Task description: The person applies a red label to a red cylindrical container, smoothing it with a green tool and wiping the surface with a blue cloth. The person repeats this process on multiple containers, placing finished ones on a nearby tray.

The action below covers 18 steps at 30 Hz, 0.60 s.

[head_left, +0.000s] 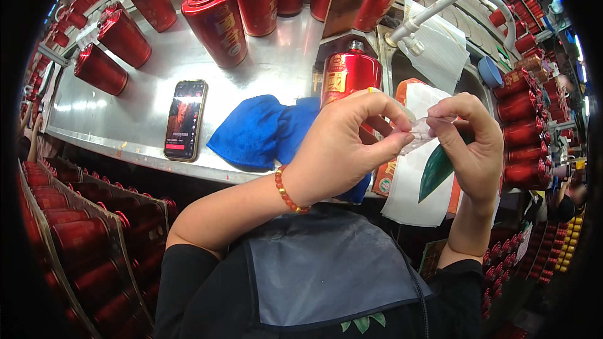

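Note:
My left hand (345, 132) and my right hand (468, 144) meet over the front edge of the counter. Between them, pinched by thumb and forefinger of each, is a small piece of transparent plastic film (416, 138). A green pointed blade (435, 172), perhaps a scraper, sticks out from under the right palm; the rest of it is hidden. Just beyond my left hand stands a glossy red bottle (361, 72) with gold lettering. White paper sheets (411, 204) lie below the hands, over an orange-red printed sheet (385, 179). A blue cloth (264, 132) lies beside my left wrist.
On the metal counter (144, 113) a phone (185, 119) with a lit screen lies left of the cloth. Several red bottles (217, 22) stand farther back. A white curved tap (452, 0) rises at the right. Crates of red bottles (81, 238) sit at lower left.

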### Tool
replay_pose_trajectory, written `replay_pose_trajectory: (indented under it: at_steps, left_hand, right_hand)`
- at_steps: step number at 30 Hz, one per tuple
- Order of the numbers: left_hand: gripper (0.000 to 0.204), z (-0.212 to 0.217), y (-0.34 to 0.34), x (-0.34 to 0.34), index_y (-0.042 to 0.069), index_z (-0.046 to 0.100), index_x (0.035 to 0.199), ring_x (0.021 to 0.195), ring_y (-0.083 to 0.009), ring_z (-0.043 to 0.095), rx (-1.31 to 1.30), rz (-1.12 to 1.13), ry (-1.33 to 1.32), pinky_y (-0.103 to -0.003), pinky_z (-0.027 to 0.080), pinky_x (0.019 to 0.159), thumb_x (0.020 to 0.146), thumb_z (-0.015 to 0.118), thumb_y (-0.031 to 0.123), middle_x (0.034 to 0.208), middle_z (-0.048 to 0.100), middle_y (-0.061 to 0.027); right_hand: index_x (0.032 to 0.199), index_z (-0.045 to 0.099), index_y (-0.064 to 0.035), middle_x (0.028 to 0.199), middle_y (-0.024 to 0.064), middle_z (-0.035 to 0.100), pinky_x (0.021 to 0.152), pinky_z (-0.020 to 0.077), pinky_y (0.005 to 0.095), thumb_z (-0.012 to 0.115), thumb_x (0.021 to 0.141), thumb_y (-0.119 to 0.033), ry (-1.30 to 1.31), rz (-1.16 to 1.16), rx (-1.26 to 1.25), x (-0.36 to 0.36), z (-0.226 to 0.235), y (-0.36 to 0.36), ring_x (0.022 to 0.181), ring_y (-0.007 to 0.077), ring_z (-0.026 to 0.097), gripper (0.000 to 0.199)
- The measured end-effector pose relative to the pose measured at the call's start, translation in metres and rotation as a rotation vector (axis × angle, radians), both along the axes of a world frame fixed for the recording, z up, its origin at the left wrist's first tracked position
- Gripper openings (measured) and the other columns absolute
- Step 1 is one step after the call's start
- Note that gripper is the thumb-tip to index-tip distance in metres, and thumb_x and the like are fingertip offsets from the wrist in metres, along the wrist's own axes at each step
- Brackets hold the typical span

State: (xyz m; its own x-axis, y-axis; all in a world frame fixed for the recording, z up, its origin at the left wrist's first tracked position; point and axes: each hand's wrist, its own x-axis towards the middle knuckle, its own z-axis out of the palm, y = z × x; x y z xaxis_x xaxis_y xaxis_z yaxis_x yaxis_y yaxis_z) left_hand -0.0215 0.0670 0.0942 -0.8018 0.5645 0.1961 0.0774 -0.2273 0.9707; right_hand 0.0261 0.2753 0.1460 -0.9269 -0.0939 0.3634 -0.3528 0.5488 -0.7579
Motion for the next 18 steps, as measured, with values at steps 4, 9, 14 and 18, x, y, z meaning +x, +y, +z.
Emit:
replay_pose_trajectory:
  at_steps: [4,9,14,18]
  left_hand:
    - [0.017,0.003,-0.002,0.002,0.003,0.059,0.095,0.090,-0.0047,0.065,-0.038,-0.021,-0.084,-0.021,0.056,0.079,0.092,0.076,0.001,0.096,0.065,-0.0006]
    - [0.025,-0.006,-0.002,0.008,0.004,0.054,0.102,0.089,-0.0052,0.064,0.045,-0.062,-0.122,-0.021,0.055,0.077,0.091,0.076,-0.002,0.095,0.062,0.0006]
    - [0.037,-0.006,-0.012,0.013,0.003,0.054,0.120,0.095,-0.0074,0.064,0.084,-0.073,-0.115,-0.023,0.054,0.081,0.090,0.075,-0.004,0.110,0.061,-0.0024]
    - [0.057,-0.003,-0.030,0.018,0.003,0.054,0.135,0.111,-0.0202,0.061,-0.084,0.079,0.131,-0.032,0.049,0.097,0.085,0.082,0.005,0.133,0.057,-0.0118]
  right_hand:
    - [0.102,0.071,-0.0029,0.094,0.0029,0.070,0.069,0.0466,0.0231,0.072,0.091,0.001,-0.030,-0.014,0.011,0.004,0.003,-0.002,0.084,0.0085,0.066,0.012]
    - [0.103,0.069,-0.0011,0.095,0.0027,0.069,0.069,0.0478,0.0207,0.070,0.093,0.004,-0.036,0.040,-0.130,0.003,-0.002,-0.004,0.083,0.0072,0.065,0.011]
    - [0.103,0.068,-0.0002,0.094,0.0030,0.067,0.063,0.0484,0.0203,0.069,0.094,0.005,-0.077,0.018,-0.120,0.008,-0.003,-0.003,0.075,0.0057,0.062,0.011]
    - [0.104,0.068,-0.0004,0.092,0.0019,0.066,0.062,0.0468,0.0201,0.070,0.093,0.005,-0.061,-0.016,-0.200,0.012,-0.002,0.000,0.070,0.0049,0.058,0.012]
